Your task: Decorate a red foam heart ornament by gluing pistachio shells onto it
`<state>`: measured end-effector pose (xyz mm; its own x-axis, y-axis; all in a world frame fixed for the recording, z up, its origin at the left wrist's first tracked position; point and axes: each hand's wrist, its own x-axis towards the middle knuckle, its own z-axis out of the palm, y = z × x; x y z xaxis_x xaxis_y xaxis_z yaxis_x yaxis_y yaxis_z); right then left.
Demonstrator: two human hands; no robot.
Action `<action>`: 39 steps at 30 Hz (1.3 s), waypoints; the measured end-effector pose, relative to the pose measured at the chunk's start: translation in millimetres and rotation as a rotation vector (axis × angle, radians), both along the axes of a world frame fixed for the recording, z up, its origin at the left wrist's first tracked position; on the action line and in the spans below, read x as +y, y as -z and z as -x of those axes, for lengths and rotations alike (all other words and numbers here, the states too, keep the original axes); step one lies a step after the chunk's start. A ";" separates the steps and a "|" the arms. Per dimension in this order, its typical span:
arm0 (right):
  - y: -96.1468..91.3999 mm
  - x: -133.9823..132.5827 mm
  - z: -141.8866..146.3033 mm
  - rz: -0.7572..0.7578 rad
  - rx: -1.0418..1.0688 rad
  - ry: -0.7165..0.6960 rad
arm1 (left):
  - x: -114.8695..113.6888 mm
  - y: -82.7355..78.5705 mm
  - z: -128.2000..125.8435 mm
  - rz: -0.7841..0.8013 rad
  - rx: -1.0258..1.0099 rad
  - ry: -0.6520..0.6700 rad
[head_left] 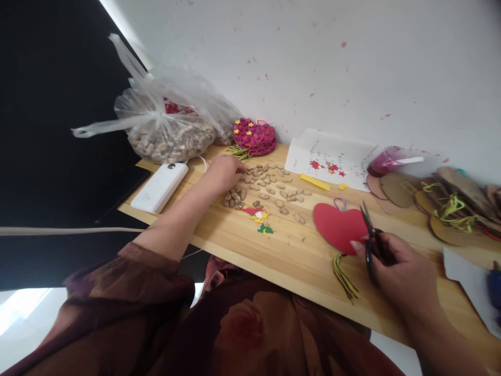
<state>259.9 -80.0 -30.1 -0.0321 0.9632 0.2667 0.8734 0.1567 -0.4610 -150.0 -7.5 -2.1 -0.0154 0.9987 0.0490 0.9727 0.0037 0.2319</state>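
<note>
My left hand (227,172) reaches to the left edge of a spread of peanuts (270,193) in their shells, its fingers drawn together among them. Whatever is between those fingertips is hidden. In my right hand (405,266) is a pair of black-handled scissors (371,232), blades pointing up and away. The scissors are over the right edge of a red heart-shaped card (338,227), and my right thumb touches or hovers at that edge. A purple loop (340,204) tops the card, and a yellow-green and dark tassel (344,279) hangs below it.
A plastic bag of peanuts (172,138) and a white power bank (159,187) sit at left. Behind are a decorated purple piece (254,137), printed paper with red stars (329,159) and a tilted cup (385,161). Paper scraps (258,215) lie near the front; cardboard pieces (450,206) crowd the right.
</note>
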 end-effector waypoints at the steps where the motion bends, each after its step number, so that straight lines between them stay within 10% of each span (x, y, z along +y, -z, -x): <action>1: -0.3 -0.1 -0.2 0.006 0.002 0.007 | 0.7 1.5 -0.4 -0.001 0.002 0.002; 27: 4.9 1.1 -2.7 -0.008 0.002 0.013 | -5.1 1.0 12.0 -0.121 -0.263 -0.176; 39: 9.1 2.2 -4.5 -0.011 -0.018 -0.003 | -1.2 10.1 -3.1 -0.093 -0.133 0.068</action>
